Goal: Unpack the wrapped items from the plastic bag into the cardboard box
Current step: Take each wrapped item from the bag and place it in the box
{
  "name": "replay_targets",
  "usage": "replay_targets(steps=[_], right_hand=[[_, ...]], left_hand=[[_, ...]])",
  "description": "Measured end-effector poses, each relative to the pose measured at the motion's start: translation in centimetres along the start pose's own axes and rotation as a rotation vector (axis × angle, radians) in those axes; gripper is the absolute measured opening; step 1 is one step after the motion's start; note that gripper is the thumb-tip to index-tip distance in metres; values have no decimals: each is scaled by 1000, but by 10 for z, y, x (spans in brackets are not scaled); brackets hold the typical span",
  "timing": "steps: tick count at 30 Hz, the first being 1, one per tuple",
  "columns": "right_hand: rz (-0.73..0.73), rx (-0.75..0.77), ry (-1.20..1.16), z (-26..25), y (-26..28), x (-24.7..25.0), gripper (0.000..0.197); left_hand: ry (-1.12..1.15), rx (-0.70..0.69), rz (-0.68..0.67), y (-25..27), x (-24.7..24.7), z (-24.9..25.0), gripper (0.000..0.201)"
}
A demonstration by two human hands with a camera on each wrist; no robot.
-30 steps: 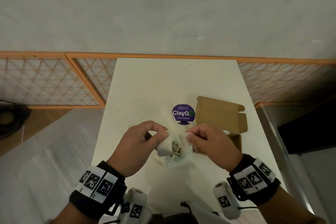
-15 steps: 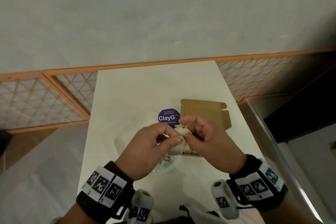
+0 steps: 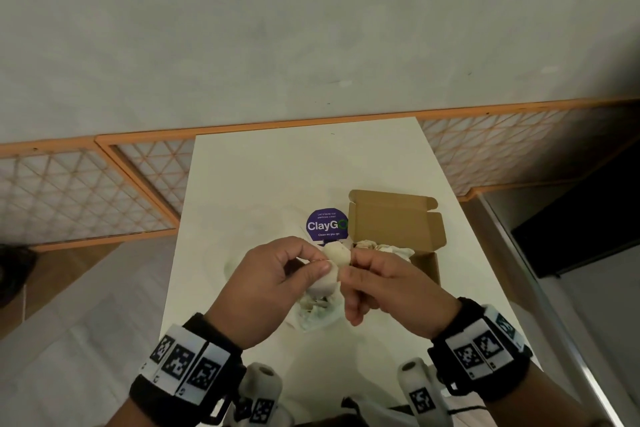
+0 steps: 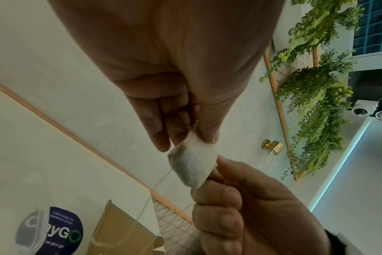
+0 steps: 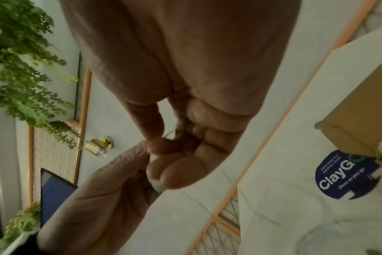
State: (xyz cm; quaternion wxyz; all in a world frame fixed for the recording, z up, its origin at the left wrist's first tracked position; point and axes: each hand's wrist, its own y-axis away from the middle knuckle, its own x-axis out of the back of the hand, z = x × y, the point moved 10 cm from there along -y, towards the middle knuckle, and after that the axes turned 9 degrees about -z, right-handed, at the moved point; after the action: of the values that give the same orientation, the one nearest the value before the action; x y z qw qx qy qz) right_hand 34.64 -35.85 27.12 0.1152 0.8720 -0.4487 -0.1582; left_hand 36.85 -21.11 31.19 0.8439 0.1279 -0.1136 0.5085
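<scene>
Both hands hold one white wrapped item (image 3: 335, 258) between them above the table. My left hand (image 3: 320, 260) pinches its left side with thumb and fingers; my right hand (image 3: 348, 267) pinches its right side. In the left wrist view the wrapped item (image 4: 193, 165) hangs between the left hand (image 4: 185, 140) and the right hand (image 4: 209, 182). Under the hands lies the clear plastic bag (image 3: 313, 314), with more pale wrapped pieces inside. The open cardboard box (image 3: 394, 222) stands just right of the hands, with wrapped items (image 3: 382, 249) in it.
A round purple ClayGo sticker (image 3: 325, 225) lies on the white table (image 3: 277, 177), left of the box. An orange lattice rail (image 3: 86, 191) runs behind and beside the table. The floor drops away on both sides.
The hands have closed in on the wrapped item and raised it out of the bag's mouth, toward the box. The view has shifted, and the box's contents now show.
</scene>
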Motion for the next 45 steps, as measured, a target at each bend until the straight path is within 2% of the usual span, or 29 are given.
replay_targets(steps=[6,10,14,21,25,30,35,39,43,45], right_hand=[[155,69,384,-24,7,21,22],[188,172,461,-46,10,19,17],[237,192,499,-47,10,19,9],[160,193,544,-43,8,12,16],[79,199,685,-44,7,0,19],[48,130,642,-40,8,1,21],[27,100,508,-36,6,-2,21],[50,124,487,-45,5,-1,17],[70,159,581,-61,0,0,16],[71,151,577,-61,-8,3,15]], left_hand=[[-17,21,21,7,7,-8,9],[-22,-4,1,8,3,-6,11],[-34,-34,-19,8,0,-1,11],[-94,-75,8,9,2,5,4],[-142,-118,-22,7,-4,16,4],[-155,-178,-36,8,-6,19,6],[-120,-112,25,11,-5,13,6],[19,1,8,8,-7,-8,27],[-6,39,-49,10,-12,-15,6],[1,25,-55,11,-13,-14,6]])
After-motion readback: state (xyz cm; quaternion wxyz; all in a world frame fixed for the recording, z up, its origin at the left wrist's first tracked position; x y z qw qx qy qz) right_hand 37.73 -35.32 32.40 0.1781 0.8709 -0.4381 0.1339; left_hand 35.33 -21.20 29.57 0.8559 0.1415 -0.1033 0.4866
